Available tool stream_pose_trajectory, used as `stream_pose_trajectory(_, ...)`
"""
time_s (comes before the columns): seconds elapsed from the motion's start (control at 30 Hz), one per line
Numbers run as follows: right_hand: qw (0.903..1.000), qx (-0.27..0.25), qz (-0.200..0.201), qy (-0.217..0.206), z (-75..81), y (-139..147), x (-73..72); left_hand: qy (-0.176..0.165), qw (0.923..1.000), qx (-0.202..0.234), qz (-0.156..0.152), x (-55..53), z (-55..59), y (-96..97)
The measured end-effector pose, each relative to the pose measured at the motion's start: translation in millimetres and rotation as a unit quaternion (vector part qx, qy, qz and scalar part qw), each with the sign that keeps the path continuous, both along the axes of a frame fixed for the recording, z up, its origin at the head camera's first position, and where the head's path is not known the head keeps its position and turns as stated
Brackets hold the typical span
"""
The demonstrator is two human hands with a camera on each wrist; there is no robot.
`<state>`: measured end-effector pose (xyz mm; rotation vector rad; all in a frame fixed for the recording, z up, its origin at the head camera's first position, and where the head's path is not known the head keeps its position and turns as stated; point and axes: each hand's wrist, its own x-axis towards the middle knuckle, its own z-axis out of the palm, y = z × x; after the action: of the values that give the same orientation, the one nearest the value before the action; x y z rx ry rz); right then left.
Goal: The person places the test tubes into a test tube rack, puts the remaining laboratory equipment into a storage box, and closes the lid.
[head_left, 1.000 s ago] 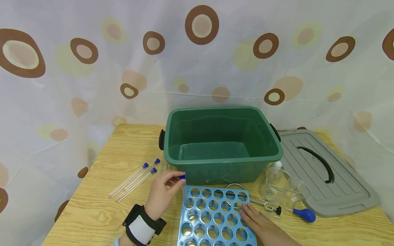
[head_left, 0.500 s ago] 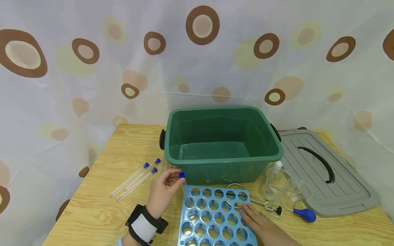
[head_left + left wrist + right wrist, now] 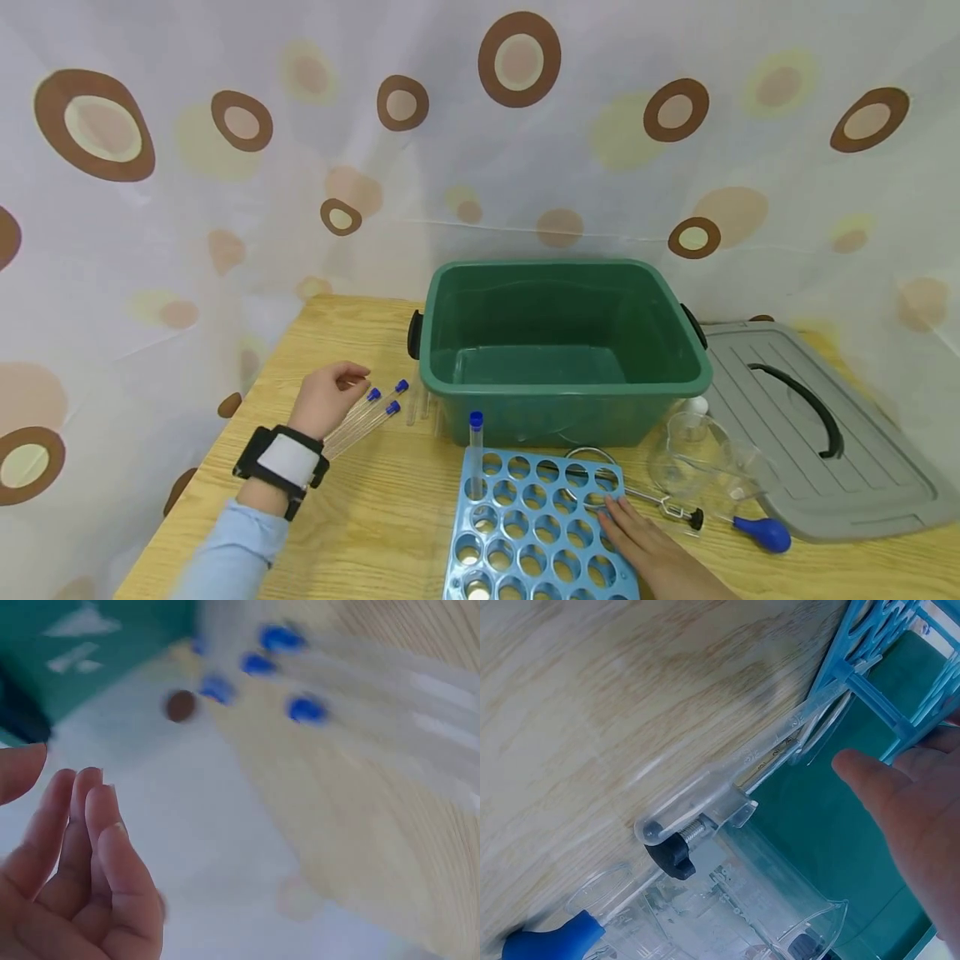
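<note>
A blue-capped test tube (image 3: 476, 458) stands upright in a corner hole at the far left of the light blue tube rack (image 3: 517, 525). My left hand (image 3: 328, 398) is over the table to the left with nothing in it. In the left wrist view its fingers (image 3: 120, 862) are loosely bent, with the thumb apart. Beneath and beside it lie several blue-capped test tubes (image 3: 371, 423), partly hidden by the hand in the head view. My right hand (image 3: 656, 546) rests on the rack's right edge with its fingers stretched over the top.
Behind the rack stands a green bin (image 3: 562, 412). Its grey lid (image 3: 795, 433) lies at the right. Clear beakers (image 3: 686, 458), a metal clamp (image 3: 667, 507) and a dropper with a blue bulb (image 3: 763, 533) lie right of the rack. Uncapped clear tubes (image 3: 423, 404) lie by the bin's left side.
My left hand has let go of the test tube, which now stands in the rack, and has moved left over the lying tubes. The right hand stays on the rack. The head view has shifted slightly.
</note>
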<state>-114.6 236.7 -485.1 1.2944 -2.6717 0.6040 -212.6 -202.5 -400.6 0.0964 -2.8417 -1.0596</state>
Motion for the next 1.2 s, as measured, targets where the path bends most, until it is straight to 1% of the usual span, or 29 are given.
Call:
stream_pose_trajectory(0.07,1.0000,0.001,-0.002,0.001,-0.9,1,0.2,-0.023,0.9989,-0.040,-0.004,-13.9,-4.1,-8.3)
stream_pose_trajectory(0.13,1.0000,0.002,-0.003,0.001,-1.8,1,0.3,-0.049,0.9958,-0.077,-0.010,-26.6,-9.6,-12.1)
stream_pose_trajectory(0.2,1.0000,0.003,-0.004,0.001,-2.5,1,0.4,-0.079,0.9910,-0.106,-0.016,-37.8,-16.7,-14.1)
stream_pose_trajectory(0.27,1.0000,0.001,-0.003,0.000,-2.4,1,0.0,-0.113,0.9847,-0.131,-0.022,-47.2,-23.6,-14.4)
stream_pose_trajectory(0.33,1.0000,0.001,-0.003,0.000,-2.3,1,-0.2,-0.147,0.9781,-0.145,-0.025,-53.3,-29.9,-14.8)
stream_pose_trajectory(0.4,1.0000,0.002,-0.003,-0.001,-2.3,1,-0.4,-0.177,0.9700,-0.165,-0.026,-56.5,-35.1,-15.5)
stream_pose_trajectory(0.5,1.0000,0.004,-0.006,-0.001,-2.4,0,-0.2,-0.204,0.9584,-0.197,-0.035,-57.3,-38.2,-15.6)
stream_pose_trajectory(0.57,1.0000,0.002,-0.007,-0.001,-2.6,1,-0.3,-0.208,0.9534,-0.215,-0.039,-56.6,-37.6,-14.7)
stream_pose_trajectory(0.6,1.0000,0.001,-0.006,0.000,-2.8,1,-0.4,-0.208,0.9523,-0.220,-0.040,-56.3,-36.2,-13.9)
stream_pose_trajectory(0.67,0.9999,-0.001,-0.002,0.011,-3.6,2,-0.6,-0.204,0.9530,-0.220,-0.038,-55.3,-35.0,-11.7)
stream_pose_trajectory(0.77,0.9997,-0.004,0.004,0.024,-5.7,2,-0.9,-0.195,0.9557,-0.219,-0.026,-52.2,-33.7,-8.1)
stream_pose_trajectory(0.9,0.9997,-0.008,0.009,0.020,-7.4,2,-1.4,-0.170,0.9574,-0.233,-0.004,-52.6,-35.5,-9.2)
stream_pose_trajectory(0.97,0.9999,-0.007,0.008,0.012,-7.2,1,-1.7,-0.157,0.9606,-0.229,0.011,-55.5,-36.6,-13.9)
stream_pose_trajectory(1.07,0.9999,0.003,-0.001,0.010,-5.4,2,-1.8,-0.135,0.9673,-0.213,0.026,-59.2,-34.8,-23.3)
stream_pose_trajectory(1.13,0.9999,0.011,-0.008,0.009,-3.8,2,-1.6,-0.121,0.9724,-0.196,0.036,-60.5,-30.3,-29.2)
stream_pose_trajectory(1.2,0.9998,0.016,-0.012,0.010,-2.8,3,-1.7,-0.102,0.9752,-0.191,0.044,-60.3,-25.3,-35.0)
